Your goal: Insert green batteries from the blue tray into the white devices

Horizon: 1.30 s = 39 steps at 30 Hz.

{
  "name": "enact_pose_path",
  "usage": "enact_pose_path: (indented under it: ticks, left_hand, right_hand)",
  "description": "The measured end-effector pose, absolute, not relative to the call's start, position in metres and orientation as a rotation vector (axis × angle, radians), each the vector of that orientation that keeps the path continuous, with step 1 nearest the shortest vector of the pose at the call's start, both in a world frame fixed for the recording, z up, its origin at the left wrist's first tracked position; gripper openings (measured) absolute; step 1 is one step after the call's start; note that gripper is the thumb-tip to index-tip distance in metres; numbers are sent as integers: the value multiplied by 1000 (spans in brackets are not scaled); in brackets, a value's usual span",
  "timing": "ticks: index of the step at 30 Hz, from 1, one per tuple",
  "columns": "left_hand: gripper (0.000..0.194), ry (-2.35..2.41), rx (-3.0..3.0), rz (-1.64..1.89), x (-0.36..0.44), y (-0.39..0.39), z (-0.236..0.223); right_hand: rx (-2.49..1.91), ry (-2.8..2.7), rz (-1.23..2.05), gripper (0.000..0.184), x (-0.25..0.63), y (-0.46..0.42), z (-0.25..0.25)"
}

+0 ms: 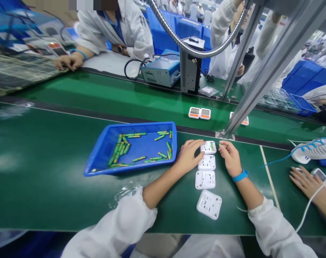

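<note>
My left hand [188, 156] grips the left edge of the farthest white device [208, 147], thumb and fingers around its side. That device lies back up, with a green battery [212, 146] in its compartment. Just right of it, my right hand [230, 157] pinches a small battery [220, 145]; only its greenish end shows. Nearer to me, in a column, lie a second device [206, 162], a third device [205, 179] and a tilted fourth device [209, 204], all backs up. Left of my hands stands a blue bin [136, 168] holding many green batteries [122, 148].
Beyond the bench [58, 186] runs a green conveyor [111, 95] carrying white devices with screens and orange buttons [199, 113]. A metal post [255, 75] rises just past my right hand. At right, a co-worker's hand [310, 184] rests near another device [321, 177].
</note>
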<state>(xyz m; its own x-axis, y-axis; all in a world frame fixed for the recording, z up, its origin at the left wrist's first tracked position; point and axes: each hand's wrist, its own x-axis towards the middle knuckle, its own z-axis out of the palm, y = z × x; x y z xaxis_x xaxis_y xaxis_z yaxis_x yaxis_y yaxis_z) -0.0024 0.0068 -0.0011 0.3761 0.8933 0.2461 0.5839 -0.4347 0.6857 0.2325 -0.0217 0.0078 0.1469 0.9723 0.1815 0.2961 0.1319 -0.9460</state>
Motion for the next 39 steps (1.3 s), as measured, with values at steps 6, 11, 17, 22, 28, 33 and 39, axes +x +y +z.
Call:
enact_pose_path:
  ticks: [6, 11, 17, 22, 28, 33, 39]
  left_hand:
    - [44, 1289, 2190, 772, -1, 4, 1]
    - [64, 1233, 2292, 658, -1, 0, 2]
    - [71, 1226, 2344, 613, -2, -2, -1]
    - [66, 1250, 2366, 549, -2, -3, 3]
    - [62, 1224, 2402, 576, -2, -3, 2]
    - [66, 1089, 2352, 699, -4, 3, -3]
    - [62, 796, 2305, 805, -2, 8, -2]
  right_hand:
    - [-1335, -1337, 820, 33, 229, -20, 7]
    - [-1377, -1333, 753, 28, 229, -12, 2]
    - [-1416, -1614, 562, 26, 230, -9, 1]
    - [-1510, -1946, 386, 60, 232, -24, -8]
    - [-1553, -1954, 366, 64, 232, -38, -18]
    - [-1503, -1772, 481, 54, 237, -29, -12]
    - [-1429, -1636, 746, 54, 245, -25, 0]
